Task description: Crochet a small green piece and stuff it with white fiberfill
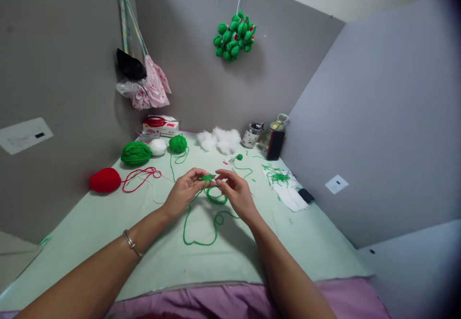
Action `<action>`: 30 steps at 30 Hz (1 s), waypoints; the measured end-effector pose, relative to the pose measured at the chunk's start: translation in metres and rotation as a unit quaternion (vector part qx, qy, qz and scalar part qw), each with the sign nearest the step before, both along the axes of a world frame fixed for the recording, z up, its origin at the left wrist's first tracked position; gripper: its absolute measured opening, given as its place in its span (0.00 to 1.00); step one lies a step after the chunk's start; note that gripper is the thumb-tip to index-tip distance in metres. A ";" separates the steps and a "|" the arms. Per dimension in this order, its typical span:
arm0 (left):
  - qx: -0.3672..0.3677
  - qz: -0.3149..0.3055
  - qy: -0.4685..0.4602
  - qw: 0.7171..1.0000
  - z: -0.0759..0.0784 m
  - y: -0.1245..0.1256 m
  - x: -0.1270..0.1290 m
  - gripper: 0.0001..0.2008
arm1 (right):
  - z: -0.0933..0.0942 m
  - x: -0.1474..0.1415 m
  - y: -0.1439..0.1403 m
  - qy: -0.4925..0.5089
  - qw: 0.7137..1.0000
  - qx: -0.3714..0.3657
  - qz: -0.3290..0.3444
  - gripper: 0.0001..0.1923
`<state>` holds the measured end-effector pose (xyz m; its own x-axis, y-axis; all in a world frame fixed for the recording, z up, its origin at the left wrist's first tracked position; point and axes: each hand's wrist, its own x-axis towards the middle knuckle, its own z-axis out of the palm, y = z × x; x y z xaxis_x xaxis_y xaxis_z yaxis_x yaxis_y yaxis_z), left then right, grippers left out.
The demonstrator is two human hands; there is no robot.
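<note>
My left hand (187, 188) pinches a small green crocheted piece (206, 178) above the middle of the table. Close against its right side is my right hand (234, 190), thumb and fingers drawn together; what they grip is too small to make out. Green yarn (199, 243) trails down from the piece, loops below the hands and runs off under my right wrist. A coil of the same green yarn (217, 199) lies between the two hands.
Along the left lie a red yarn ball (105, 180), a green skein (136, 153), a white ball (157, 147) and another green ball (178, 143). White stuffing (219, 140) and a can (252, 135) stand behind. Yarn scraps (280, 177) rest at right. Green crocheted pieces (235, 38) hang above.
</note>
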<state>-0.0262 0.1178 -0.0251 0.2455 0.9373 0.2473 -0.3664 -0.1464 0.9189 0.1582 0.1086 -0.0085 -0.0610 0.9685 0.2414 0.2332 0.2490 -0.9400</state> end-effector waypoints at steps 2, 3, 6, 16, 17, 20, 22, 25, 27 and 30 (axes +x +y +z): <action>-0.006 -0.032 0.012 0.999 -0.001 -0.004 0.003 0.17 | 0.002 0.000 0.000 0.021 1.000 -0.005 -0.005 0.12; -0.007 -0.042 0.018 0.999 -0.001 -0.005 0.003 0.17 | 0.003 0.001 -0.001 0.031 0.999 -0.013 -0.005 0.11; -0.001 -0.043 0.038 0.998 -0.004 -0.008 0.004 0.13 | 0.004 0.002 0.000 0.059 0.997 -0.057 0.016 0.13; -0.045 -0.028 0.040 0.998 -0.008 0.000 0.001 0.14 | 0.018 0.061 0.028 -0.012 0.990 -0.070 -0.118 0.24; -0.057 -0.027 0.031 0.998 -0.008 0.002 0.000 0.15 | 0.019 0.072 0.031 -0.042 0.985 -0.064 -0.153 0.23; -0.083 -0.022 0.008 0.996 -0.005 0.007 -0.003 0.17 | 0.014 0.093 0.036 -0.149 0.964 -0.076 -0.209 0.16; -0.093 -0.026 -0.005 0.995 -0.003 0.009 -0.004 0.18 | 0.005 0.093 0.037 -0.217 0.947 -0.103 -0.213 0.12; -0.102 -0.038 -0.023 0.994 0.001 0.008 -0.004 0.19 | -0.012 0.084 0.037 -0.282 0.928 -0.146 -0.196 0.13; -0.107 -0.047 -0.034 0.993 0.004 0.006 -0.003 0.19 | -0.021 0.078 0.039 -0.295 0.924 -0.165 -0.180 0.18; -0.114 -0.060 -0.051 0.990 0.008 0.001 -0.002 0.20 | -0.022 0.074 0.041 -0.273 0.934 -0.176 -0.151 0.19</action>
